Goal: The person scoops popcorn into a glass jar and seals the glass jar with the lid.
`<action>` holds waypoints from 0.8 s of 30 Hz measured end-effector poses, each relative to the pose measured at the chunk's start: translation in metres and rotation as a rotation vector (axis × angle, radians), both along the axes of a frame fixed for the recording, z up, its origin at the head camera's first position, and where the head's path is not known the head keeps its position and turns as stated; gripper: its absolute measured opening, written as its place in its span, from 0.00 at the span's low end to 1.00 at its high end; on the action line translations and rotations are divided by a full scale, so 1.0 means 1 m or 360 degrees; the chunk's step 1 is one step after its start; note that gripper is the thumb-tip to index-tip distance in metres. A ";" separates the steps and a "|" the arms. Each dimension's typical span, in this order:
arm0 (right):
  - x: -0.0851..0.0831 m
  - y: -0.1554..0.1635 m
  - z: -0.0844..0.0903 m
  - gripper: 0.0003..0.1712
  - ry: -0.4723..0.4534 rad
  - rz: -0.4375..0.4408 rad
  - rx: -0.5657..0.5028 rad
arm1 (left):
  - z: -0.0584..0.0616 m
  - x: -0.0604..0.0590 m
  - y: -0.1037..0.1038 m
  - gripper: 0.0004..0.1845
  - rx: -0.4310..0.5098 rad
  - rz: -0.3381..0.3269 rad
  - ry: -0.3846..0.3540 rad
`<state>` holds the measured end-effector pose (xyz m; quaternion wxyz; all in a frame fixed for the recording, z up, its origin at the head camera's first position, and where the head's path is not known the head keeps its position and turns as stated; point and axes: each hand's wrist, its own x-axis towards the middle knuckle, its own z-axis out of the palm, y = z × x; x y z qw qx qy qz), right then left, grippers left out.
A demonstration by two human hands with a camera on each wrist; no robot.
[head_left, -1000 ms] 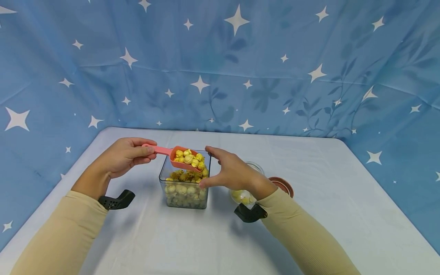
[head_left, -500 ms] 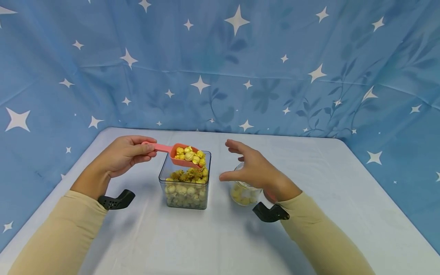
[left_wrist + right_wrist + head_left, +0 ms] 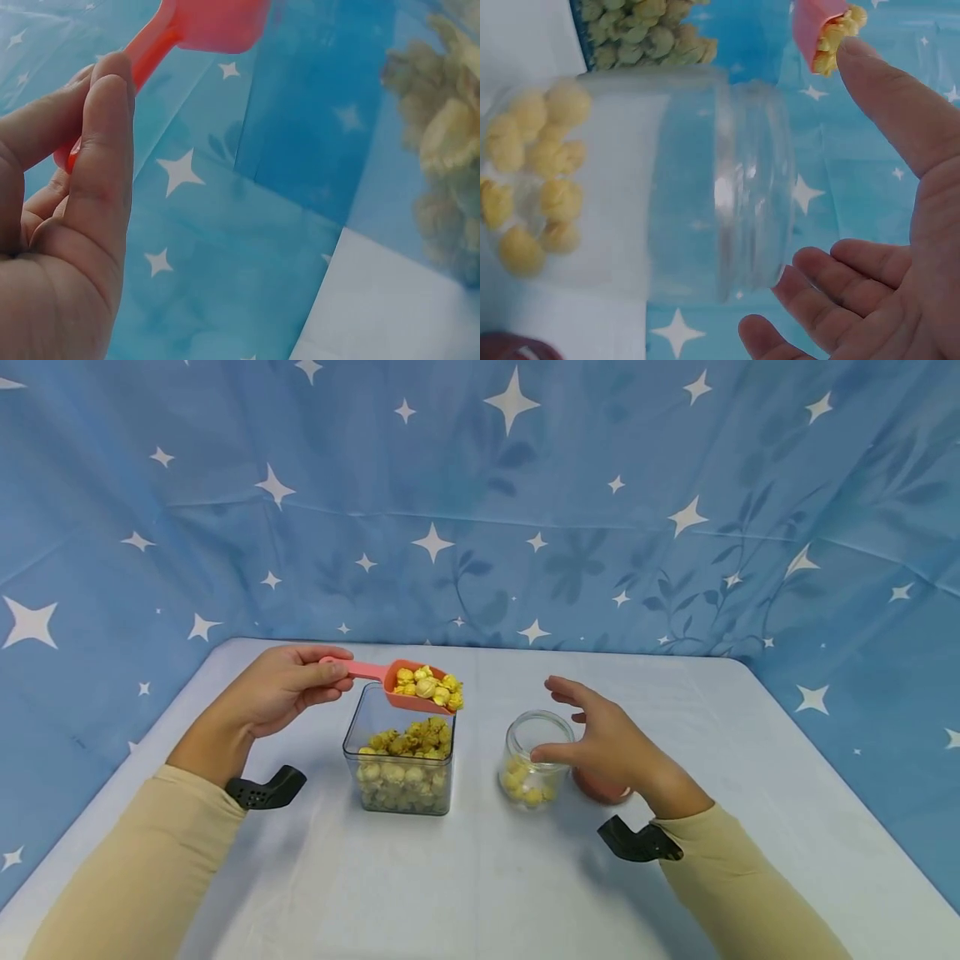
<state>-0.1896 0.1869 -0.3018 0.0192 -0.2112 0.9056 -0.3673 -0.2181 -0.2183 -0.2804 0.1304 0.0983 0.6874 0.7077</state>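
Note:
My left hand [image 3: 324, 675] pinches the handle of a pink scoop [image 3: 405, 681] heaped with yellow popcorn, held above the right rim of a clear square container [image 3: 358, 727] of popcorn. The left wrist view shows my fingers [image 3: 105, 142] wrapped on the scoop handle [image 3: 154, 41]. A small glass jar [image 3: 534, 739] with a few popcorn pieces at its bottom stands to the right. My right hand [image 3: 592, 727] is open beside the jar, thumb near its side. In the right wrist view the jar [image 3: 705, 180] lies between my spread fingers [image 3: 870, 262], apart from them.
A reddish-brown lid [image 3: 600, 792] lies on the white table [image 3: 480, 893] just behind my right hand. A blue star-patterned cloth [image 3: 480, 502] walls the table's back and sides. The scoop's tip [image 3: 821, 30] shows beyond my right thumb.
My right hand left the square container and moved right to the jar. My left hand raised the loaded scoop a little and carried it rightward.

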 end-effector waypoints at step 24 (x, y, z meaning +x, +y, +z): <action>0.009 0.017 -0.030 0.58 -0.0252 -0.0096 0.0000 | 0.005 -0.009 0.054 0.24 -0.0099 -0.0114 -0.0012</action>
